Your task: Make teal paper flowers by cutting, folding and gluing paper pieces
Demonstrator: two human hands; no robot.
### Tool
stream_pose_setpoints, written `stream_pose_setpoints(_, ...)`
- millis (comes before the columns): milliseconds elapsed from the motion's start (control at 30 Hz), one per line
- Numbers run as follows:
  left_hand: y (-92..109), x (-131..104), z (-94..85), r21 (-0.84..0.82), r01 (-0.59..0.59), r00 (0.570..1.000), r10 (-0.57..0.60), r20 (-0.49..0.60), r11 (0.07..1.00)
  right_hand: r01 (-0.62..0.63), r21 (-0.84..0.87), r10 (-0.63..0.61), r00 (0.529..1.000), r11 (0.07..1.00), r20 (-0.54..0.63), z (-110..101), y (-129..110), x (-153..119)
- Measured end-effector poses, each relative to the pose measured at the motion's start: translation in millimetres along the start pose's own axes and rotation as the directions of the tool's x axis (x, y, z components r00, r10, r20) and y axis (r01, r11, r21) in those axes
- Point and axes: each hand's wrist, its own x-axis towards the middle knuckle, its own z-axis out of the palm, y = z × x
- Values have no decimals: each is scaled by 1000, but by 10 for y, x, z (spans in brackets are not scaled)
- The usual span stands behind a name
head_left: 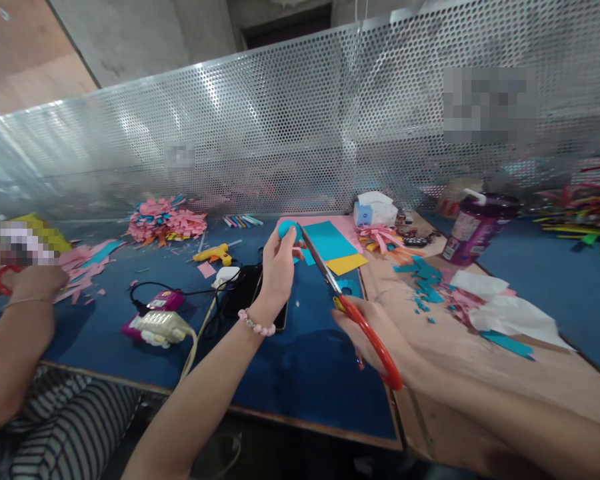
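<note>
Turquoise piece (pixel 284 229) in the left hand (pixel 279 263), red-handled scissors (pixel 357 316) in the right hand (pixel 377 333), above a blue counter (pixel 310 380).
The left hand's fingers pinch the piece near the scissors' tip; the right hand's fingers grip the handles, the blades pointing far and left, though whether they are parted cannot be told. On the far side, just beyond the hands, lie turquoise sheets (pixel 333 239) and a yellow sheet (pixel 347 265). Left of them sits a yellow glue gun (pixel 214 254); to the right stands a purple cup (pixel 473 233). At the far left is another person's hand (pixel 40 283).
</note>
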Motion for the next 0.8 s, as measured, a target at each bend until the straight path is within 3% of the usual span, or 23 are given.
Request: stream_pose_setpoints(800,-2,18,-15,-27,-3,1000,3,-10,1000,-19,39,19,1000,999,9,5,17,5)
